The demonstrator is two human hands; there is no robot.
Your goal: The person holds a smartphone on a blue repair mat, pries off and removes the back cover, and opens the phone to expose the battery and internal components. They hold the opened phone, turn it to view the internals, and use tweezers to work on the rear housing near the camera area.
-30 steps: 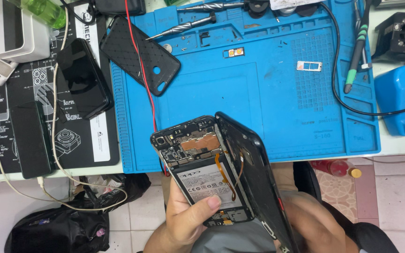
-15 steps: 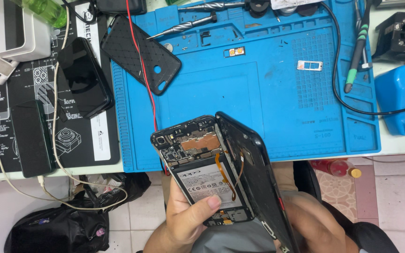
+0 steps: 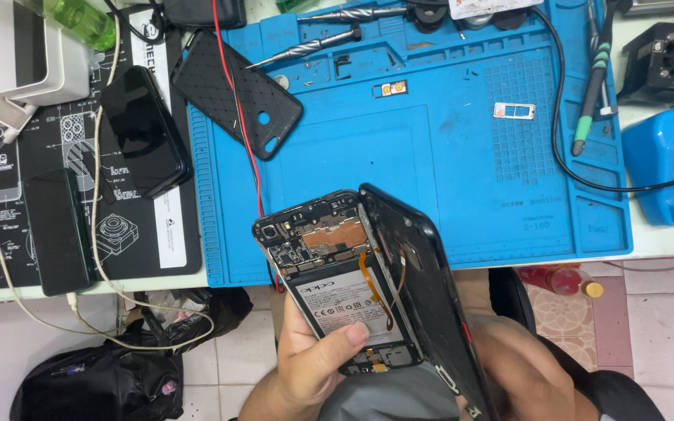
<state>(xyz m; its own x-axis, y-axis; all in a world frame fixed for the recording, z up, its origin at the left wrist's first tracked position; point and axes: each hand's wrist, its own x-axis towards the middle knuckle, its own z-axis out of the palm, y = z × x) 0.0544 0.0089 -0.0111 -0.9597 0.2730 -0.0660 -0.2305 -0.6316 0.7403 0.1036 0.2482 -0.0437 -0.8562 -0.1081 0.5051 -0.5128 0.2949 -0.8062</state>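
A white desk [image 3: 665,245] holds a big blue mat [image 3: 446,171] covered with small tools. Just below the mat's near edge, over the floor, two hands hold an opened phone [image 3: 337,288]. The left hand [image 3: 317,362] cups it from under, thumb pressed flat on the battery, so the inside faces up and stays steady. The right hand [image 3: 520,370] grips the black back cover [image 3: 423,288], tipped up on its edge like an open book, likely so the thin orange strip joining the halves is not pulled. Both hands are closed around their parts. A black case [image 3: 235,93] lies on the mat's far left corner.
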